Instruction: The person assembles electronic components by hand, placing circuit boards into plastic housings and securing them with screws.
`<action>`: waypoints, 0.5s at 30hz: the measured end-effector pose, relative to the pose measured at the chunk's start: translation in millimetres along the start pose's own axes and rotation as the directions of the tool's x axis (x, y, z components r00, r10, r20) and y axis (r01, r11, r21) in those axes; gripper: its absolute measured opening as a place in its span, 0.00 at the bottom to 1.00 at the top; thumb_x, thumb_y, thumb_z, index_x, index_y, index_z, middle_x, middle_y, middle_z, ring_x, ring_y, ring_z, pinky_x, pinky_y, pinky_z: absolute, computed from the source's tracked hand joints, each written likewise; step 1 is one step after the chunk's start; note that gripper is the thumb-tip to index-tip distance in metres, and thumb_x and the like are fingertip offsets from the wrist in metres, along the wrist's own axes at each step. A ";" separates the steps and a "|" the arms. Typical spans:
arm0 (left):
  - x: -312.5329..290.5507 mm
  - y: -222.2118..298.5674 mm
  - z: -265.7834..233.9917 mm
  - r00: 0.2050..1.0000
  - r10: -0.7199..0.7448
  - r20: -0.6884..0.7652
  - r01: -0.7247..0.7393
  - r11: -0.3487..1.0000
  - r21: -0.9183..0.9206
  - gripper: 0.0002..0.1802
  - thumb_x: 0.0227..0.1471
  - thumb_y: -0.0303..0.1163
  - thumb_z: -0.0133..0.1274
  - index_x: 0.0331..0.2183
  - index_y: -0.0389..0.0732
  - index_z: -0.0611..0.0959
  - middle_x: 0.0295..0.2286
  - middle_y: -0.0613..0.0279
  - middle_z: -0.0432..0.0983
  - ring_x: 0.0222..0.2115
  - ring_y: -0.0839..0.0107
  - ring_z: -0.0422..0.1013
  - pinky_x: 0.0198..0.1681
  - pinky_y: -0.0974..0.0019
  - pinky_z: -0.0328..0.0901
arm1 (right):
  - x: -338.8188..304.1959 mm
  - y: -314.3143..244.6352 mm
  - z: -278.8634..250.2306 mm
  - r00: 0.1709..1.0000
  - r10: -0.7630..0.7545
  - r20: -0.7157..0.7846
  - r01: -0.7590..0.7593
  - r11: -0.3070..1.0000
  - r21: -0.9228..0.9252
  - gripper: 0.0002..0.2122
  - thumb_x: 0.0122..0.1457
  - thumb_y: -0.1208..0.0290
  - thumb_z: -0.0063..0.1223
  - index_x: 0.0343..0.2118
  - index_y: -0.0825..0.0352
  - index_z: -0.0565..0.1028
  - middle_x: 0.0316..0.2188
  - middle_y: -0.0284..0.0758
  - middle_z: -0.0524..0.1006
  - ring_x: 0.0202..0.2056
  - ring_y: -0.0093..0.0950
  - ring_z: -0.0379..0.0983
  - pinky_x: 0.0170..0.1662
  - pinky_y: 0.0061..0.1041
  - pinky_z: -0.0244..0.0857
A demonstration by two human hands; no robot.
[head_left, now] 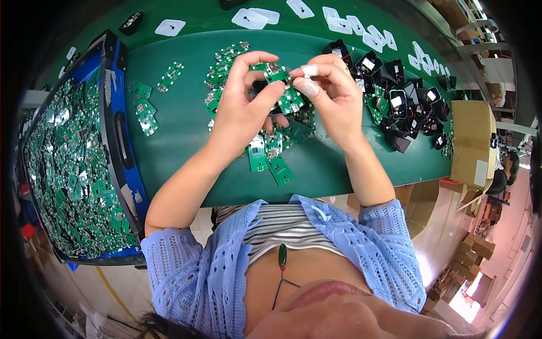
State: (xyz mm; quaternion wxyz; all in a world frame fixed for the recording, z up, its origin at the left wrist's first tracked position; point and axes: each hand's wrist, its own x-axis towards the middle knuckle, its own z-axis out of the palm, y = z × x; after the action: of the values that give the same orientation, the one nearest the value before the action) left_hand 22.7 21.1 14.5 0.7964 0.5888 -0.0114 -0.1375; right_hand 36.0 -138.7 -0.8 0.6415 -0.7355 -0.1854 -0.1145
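Over the green tabletop, my left hand (240,104) is closed around a small green circuit board (275,72), its thumb pressed on the board's face. Something black (259,86) shows between the same fingers, partly hidden. My right hand (341,104) meets the board's right edge, with white wrapping on its thumb and forefinger. Those two fingertips are pinched together beside a tiny reddish bit, too small to name. Loose green boards (257,155) lie in a spread heap under and around both hands.
At the left stands a blue and black bin (122,135) full of green boards. Black plastic cases (398,104) are heaped on the right, near a cardboard box (471,141). White plastic pieces (249,18) lie along the far side. Another person (502,174) is at far right.
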 end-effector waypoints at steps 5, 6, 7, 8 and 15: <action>-2.5 6.2 1.8 1.000 -0.010 0.024 0.011 0.999 -0.049 0.14 0.49 0.26 0.48 0.41 0.41 0.69 0.31 0.58 0.68 0.13 0.78 0.67 0.12 0.79 0.58 | 0.9 -4.2 3.2 1.000 0.003 -0.018 0.001 0.976 0.216 0.05 0.49 0.78 0.55 0.29 0.69 0.73 0.30 0.31 0.68 0.26 0.17 0.67 0.26 0.14 0.63; -2.3 6.5 0.6 0.999 -0.036 0.031 0.038 0.995 -0.089 0.12 0.49 0.26 0.49 0.39 0.40 0.71 0.30 0.60 0.68 0.14 0.78 0.67 0.12 0.79 0.58 | 1.6 -4.7 1.7 1.000 0.001 -0.022 0.004 0.976 0.217 0.05 0.49 0.78 0.55 0.29 0.69 0.73 0.30 0.31 0.68 0.26 0.17 0.67 0.26 0.14 0.63; -1.2 6.1 -1.4 0.999 -0.035 0.033 0.037 0.996 -0.085 0.12 0.49 0.26 0.49 0.39 0.40 0.71 0.30 0.60 0.68 0.14 0.78 0.67 0.12 0.79 0.58 | 2.2 -5.3 -0.7 0.998 -0.067 -0.006 0.067 0.998 0.010 0.04 0.49 0.79 0.55 0.29 0.69 0.73 0.28 0.31 0.68 0.27 0.17 0.68 0.26 0.16 0.64; 0.7 4.9 -3.9 0.999 -0.029 0.046 0.033 0.996 -0.086 0.09 0.49 0.25 0.49 0.36 0.39 0.73 0.30 0.62 0.68 0.15 0.79 0.67 0.13 0.79 0.60 | 3.2 -6.8 -2.0 0.991 -0.130 0.024 0.132 0.972 -0.196 0.04 0.49 0.79 0.55 0.28 0.69 0.73 0.27 0.31 0.68 0.28 0.18 0.68 0.26 0.17 0.64; -0.3 -0.9 6.9 0.985 0.171 0.005 -0.171 0.985 0.029 0.05 0.48 0.24 0.52 0.31 0.36 0.74 0.29 0.67 0.69 0.23 0.83 0.68 0.22 0.78 0.69 | 9.3 -28.2 -4.8 0.842 -0.450 0.297 0.492 0.415 -0.766 0.08 0.39 0.74 0.56 0.22 0.66 0.68 0.23 0.33 0.65 0.25 0.30 0.66 0.24 0.25 0.63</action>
State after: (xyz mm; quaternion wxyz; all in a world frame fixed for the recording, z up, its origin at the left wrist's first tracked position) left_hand 21.0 14.4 15.8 0.7967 0.5970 -0.0646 -0.0692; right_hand 32.9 -139.2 29.1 0.1625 -0.8660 -0.3233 -0.3451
